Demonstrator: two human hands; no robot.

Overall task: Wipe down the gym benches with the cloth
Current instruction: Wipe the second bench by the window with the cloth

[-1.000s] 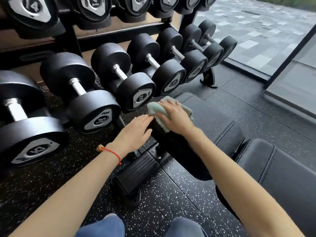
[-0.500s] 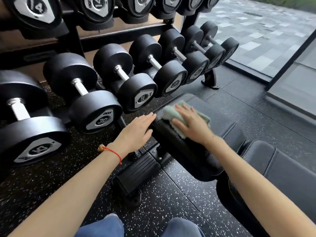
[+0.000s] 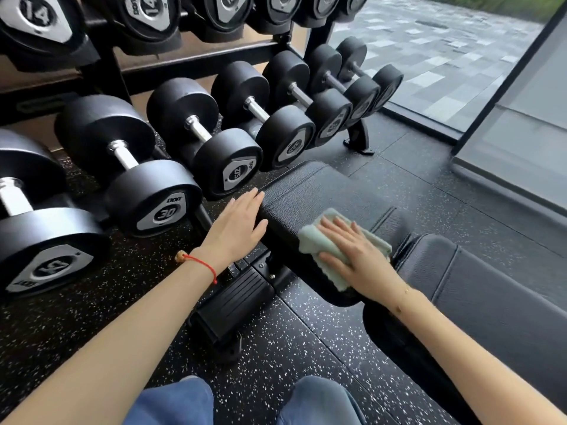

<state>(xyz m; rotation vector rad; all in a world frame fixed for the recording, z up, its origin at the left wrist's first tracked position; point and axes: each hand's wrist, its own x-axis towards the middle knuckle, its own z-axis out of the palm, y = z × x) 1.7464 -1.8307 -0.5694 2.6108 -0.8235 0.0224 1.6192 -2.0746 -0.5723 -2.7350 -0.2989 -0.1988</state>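
My right hand (image 3: 357, 256) lies flat, fingers straight and spread, pressing a folded pale green cloth (image 3: 322, 245) onto the black padded vinyl surface (image 3: 310, 197) of the gym bench seat; the grip is open, nothing curled round the cloth, which sits near the seat's near edge with one corner hanging over the side. My left hand (image 3: 236, 228), with a thin red string bracelet (image 3: 205, 265) on the wrist, rests open against the left end of the same pad, fingers straight and together, thumb along the pad's side. Just right of the cloth lies the second black padded section (image 3: 491, 289) of the bench, apart from the seat by a narrow gap. Below my left wrist the black metal bench foot (image 3: 233, 305) stands on the black speckled rubber floor (image 3: 306, 342). To the left, black round-headed dumbbells (image 3: 153, 191) with steel handles lie in a row on a black rack (image 3: 196, 61). My knees in blue jeans (image 3: 181, 400) show at the bottom edge.
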